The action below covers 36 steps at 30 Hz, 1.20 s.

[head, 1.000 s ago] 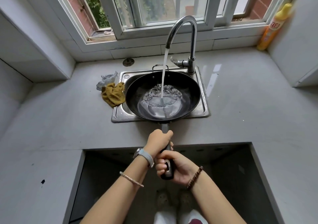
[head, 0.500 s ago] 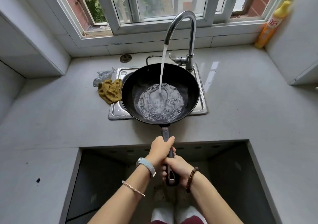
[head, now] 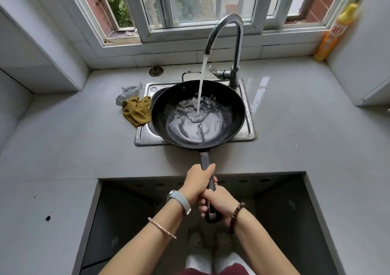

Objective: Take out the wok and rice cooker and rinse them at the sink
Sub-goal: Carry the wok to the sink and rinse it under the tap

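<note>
A black wok (head: 230, 97) hangs over the steel sink (head: 145, 136), nearly covering the basin. Water runs from the curved tap (head: 230, 27) into the wok and swirls in its bottom. Both hands hold the wok's long dark handle (head: 204, 159). My left hand (head: 198, 179) grips it further up, with a watch on that wrist. My right hand (head: 219, 205) grips the handle's end, with a bead bracelet on that wrist. No rice cooker is in view.
A mustard cloth (head: 137, 111) and a silvery scrubber (head: 127, 94) lie at the sink's left edge. A yellow detergent bottle (head: 335, 31) stands at the far right by the window. A rectangular cut-out (head: 137, 222) opens in the grey counter (head: 63, 148) below my arms.
The wok was lifted and tilted towards me half a second ago, then moved back over the sink and levelled. The water inside has swirled round. Both hands kept their grip.
</note>
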Motion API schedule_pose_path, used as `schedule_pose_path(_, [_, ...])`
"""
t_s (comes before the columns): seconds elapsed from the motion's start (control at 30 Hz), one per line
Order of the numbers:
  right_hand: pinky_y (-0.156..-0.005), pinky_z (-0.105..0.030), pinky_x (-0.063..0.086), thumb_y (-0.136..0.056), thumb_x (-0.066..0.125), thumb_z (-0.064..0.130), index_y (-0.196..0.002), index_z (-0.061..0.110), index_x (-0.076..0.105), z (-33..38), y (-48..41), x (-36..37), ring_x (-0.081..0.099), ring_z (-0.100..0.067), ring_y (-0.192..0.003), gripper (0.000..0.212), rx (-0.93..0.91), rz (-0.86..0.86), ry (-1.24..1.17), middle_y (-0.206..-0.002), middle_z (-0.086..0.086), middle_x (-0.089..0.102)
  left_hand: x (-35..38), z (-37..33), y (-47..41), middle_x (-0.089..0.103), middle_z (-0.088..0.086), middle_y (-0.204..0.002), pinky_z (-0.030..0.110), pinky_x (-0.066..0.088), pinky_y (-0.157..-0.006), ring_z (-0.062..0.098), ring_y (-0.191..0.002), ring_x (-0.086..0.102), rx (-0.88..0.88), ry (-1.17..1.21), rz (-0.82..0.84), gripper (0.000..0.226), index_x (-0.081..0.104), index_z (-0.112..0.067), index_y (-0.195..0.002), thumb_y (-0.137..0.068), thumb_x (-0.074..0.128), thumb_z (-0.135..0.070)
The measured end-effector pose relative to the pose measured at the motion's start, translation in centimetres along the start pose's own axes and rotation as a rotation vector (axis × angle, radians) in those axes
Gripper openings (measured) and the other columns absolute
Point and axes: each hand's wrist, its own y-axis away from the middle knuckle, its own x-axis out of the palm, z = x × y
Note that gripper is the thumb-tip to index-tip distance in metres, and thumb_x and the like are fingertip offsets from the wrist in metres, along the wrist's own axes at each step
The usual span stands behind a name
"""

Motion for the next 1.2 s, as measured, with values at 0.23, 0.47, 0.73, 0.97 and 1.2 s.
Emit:
schedule_pose_path(0.23, [-0.045,-0.027,0.045,-0.092,0.046,0.006,-0.089,0.007,0.05,-1.3,0.1,-0.9,0.047,-0.014,-0.044,0.004,0.019,-0.066,0.124,-0.056,-0.005,0.049,1.1,1.6,1.0,0.065,0.0,-0.057,0.034,0.054,-0.073,0.014,-0.056,0.064,0.02,-0.008,-0.013,0.026,0.055,-0.011,-0.077,-0.094,0.054,-0.031])
schedule_pose_path(0.47, [-0.038,-0.019,0.033,-0.09,0.044,0.002,-0.094,0.026,0.041,2.2,0.6,0.7,0.035,-0.011,-0.035,0.025,-0.027,-0.061,-0.063,-0.053,-0.003,0.042,-0.2,-2.6,0.3,0.058,0.0,-0.044,0.017,0.044,-0.043,0.011,-0.036,0.054,-0.112,0.276,0.046,0.028,0.057,-0.001,-0.071,-0.093,0.058,-0.018])
schedule_pose_path(0.73, [-0.033,-0.014,0.029,-0.087,0.045,0.001,-0.078,0.015,0.037,5.0,0.7,1.6,0.03,-0.008,-0.027,0.019,-0.04,-0.113,-0.066,-0.049,-0.003,0.036,-0.7,-4.7,-0.6,0.054,0.002,-0.05,0.019,0.047,-0.043,0.012,-0.042,0.057,-0.241,0.629,0.167,0.024,0.05,-0.009,-0.07,-0.093,0.057,-0.014])
schedule_pose_path(0.97, [-0.036,-0.021,0.038,-0.09,0.048,0.007,-0.084,0.01,0.044,0.9,0.7,-0.4,0.037,-0.014,-0.034,0.008,-0.037,-0.114,0.069,-0.049,-0.005,0.042,0.7,-0.8,-0.1,0.062,0.007,-0.055,0.025,0.053,-0.056,0.015,-0.052,0.064,-0.155,0.395,0.166,0.033,0.057,-0.005,-0.064,-0.094,0.059,-0.021])
schedule_pose_path(1.2, [-0.043,-0.028,0.049,-0.09,0.05,0.005,-0.082,0.004,0.05,-1.0,0.0,-0.8,0.051,-0.018,-0.039,0.008,-0.073,-0.108,0.165,-0.052,-0.006,0.051,0.3,0.7,0.0,0.064,0.004,-0.059,0.027,0.055,-0.055,0.016,-0.059,0.068,-0.206,0.435,0.258,0.025,0.057,-0.003,-0.074,-0.093,0.062,-0.02])
